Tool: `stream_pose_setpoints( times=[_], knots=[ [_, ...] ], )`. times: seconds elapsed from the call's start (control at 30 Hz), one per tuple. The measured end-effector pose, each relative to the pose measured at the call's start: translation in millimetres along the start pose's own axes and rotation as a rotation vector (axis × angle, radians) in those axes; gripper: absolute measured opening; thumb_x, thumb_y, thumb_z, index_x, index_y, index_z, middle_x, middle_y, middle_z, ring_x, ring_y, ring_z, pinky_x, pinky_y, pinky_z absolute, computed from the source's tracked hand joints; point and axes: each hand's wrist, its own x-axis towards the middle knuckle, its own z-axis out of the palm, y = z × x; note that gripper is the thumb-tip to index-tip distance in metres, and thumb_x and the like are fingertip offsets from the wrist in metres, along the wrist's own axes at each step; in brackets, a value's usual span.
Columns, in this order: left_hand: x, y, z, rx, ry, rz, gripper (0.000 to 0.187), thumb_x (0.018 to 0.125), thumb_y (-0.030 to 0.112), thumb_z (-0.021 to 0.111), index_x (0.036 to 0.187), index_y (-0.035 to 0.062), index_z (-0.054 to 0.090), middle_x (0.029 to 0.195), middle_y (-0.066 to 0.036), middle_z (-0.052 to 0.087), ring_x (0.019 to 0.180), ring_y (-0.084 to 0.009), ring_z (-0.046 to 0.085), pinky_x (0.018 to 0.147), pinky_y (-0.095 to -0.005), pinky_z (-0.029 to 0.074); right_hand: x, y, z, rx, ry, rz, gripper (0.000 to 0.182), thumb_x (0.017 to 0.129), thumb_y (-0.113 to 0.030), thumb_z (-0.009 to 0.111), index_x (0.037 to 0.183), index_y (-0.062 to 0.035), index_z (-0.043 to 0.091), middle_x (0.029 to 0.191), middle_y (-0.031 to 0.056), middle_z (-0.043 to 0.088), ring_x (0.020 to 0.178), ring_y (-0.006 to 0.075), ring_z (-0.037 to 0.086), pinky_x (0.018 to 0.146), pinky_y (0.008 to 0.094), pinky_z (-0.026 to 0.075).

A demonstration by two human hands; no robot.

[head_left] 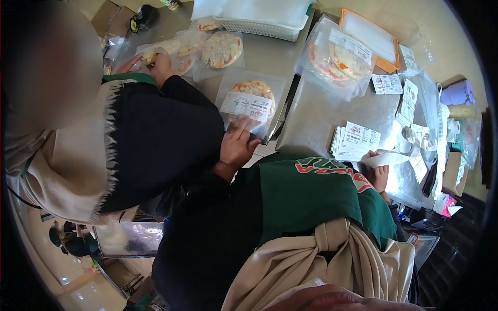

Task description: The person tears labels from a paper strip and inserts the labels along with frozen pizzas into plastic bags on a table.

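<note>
My left hand (237,147) rests with its fingers stretched out on the lower end of a clear plastic bag with a pizza (252,89) in it. A white printed label (247,105) lies across that bag, just beyond my fingertips. At the right, my right hand (379,175) is closed around the end of a white strip (391,157) that trails over the metal table. Left of it lies a stack of printed labels (356,141). Part of my right hand is hidden behind the strip and my green apron (311,199).
A person at the left works with both hands (162,68) at bagged pizzas; another bagged pizza (220,50) lies nearby. Labelled bagged pizzas (340,57) are stacked on the right table (321,111). Behind stand a white basket (264,27) and an orange tray (388,66).
</note>
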Motion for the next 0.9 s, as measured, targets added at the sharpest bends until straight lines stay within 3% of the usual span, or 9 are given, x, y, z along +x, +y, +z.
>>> stream_pose_setpoints(
  times=[0.13,0.23,0.33,0.43,0.53,0.67,0.77,0.9],
  knots=[
    [11.8,-9.2,22.2,0.013,-0.007,-0.065,0.062,0.082,0.039,0.057,0.128,-0.0002,0.044,0.135,-0.018,0.039,0.128,-0.0346,0.032,0.108,-0.0466,0.019,-2.0,-0.7,-0.7,0.006,-0.01,0.002,0.036,0.08,-0.015,0.057,0.115,-0.0064,0.055,0.126,0.0061,0.054,0.119,0.0278,0.046,0.099,0.0448,0.032],
    [12.3,-11.9,22.8,0.091,0.041,-0.009,0.054,0.084,0.031,0.054,0.129,0.0014,0.043,0.132,-0.019,0.042,0.123,-0.0344,0.039,0.103,-0.0433,0.029,-0.6,2.3,0.8,0.006,-0.001,-0.024,0.037,0.08,-0.015,0.057,0.116,-0.0058,0.054,0.126,0.007,0.054,0.119,0.0281,0.046,0.099,0.0448,0.032],
    [-10.8,-1.6,12.2,0.057,0.156,0.021,0.045,0.082,0.026,0.057,0.119,0.0012,0.049,0.118,-0.017,0.05,0.108,-0.0348,0.048,0.093,-0.044,0.037,-3.6,4.6,2.9,-0.023,0.0,-0.022,0.037,0.08,-0.015,0.057,0.116,-0.0058,0.054,0.126,0.0074,0.054,0.119,0.0281,0.046,0.099,0.0448,0.032],
    [-31.0,0.7,-0.2,0.06,0.042,-0.092,0.034,0.084,0.022,0.058,0.109,0.0007,0.051,0.101,-0.017,0.053,0.091,-0.0342,0.051,0.083,-0.0426,0.041,-3.6,3.8,2.8,-0.018,0.001,0.003,0.037,0.081,-0.016,0.057,0.116,-0.0056,0.054,0.126,0.0069,0.053,0.117,0.0283,0.047,0.099,0.0446,0.033],
    [-19.7,15.9,7.4,-0.201,0.298,-0.789,0.033,0.088,0.025,0.057,0.106,-0.0004,0.049,0.092,-0.018,0.052,0.084,-0.0331,0.052,0.08,-0.0409,0.041,-0.5,0.3,-0.8,0.018,-0.013,-0.004,0.038,0.081,-0.016,0.057,0.117,-0.0056,0.054,0.126,0.0062,0.053,0.117,0.0284,0.047,0.098,0.0445,0.033],
    [-10.1,-44.0,43.8,-0.271,0.599,-1.139,0.04,0.087,0.029,0.059,0.109,-0.003,0.048,0.102,-0.02,0.055,0.091,-0.03,0.055,0.083,-0.0377,0.042,0.4,-2.8,-4.8,-0.001,-0.009,-0.006,0.037,0.081,-0.017,0.056,0.117,-0.0055,0.053,0.126,0.0056,0.053,0.118,0.0288,0.046,0.099,0.0438,0.032],
    [-3.8,-78.1,47.9,-0.142,0.608,-1.109,0.046,0.084,0.031,0.062,0.108,-0.0047,0.048,0.092,-0.019,0.059,0.085,-0.0352,0.058,0.079,-0.0396,0.044,-2.8,-1.0,-1.9,-0.016,0.004,-0.007,0.037,0.082,-0.017,0.056,0.117,-0.0056,0.053,0.125,0.0053,0.054,0.118,0.0291,0.046,0.099,0.0435,0.032],
    [6.2,-75.7,17.7,-0.578,0.456,-1.255,0.029,0.083,0.022,0.062,0.097,-0.0037,0.057,0.079,-0.018,0.062,0.082,-0.0344,0.06,0.075,-0.0399,0.046,-3.7,1.1,-0.4,-0.002,0.005,0.011,0.037,0.082,-0.017,0.056,0.117,-0.0058,0.053,0.125,0.0048,0.054,0.118,0.0292,0.046,0.099,0.0437,0.032]
  ],
)
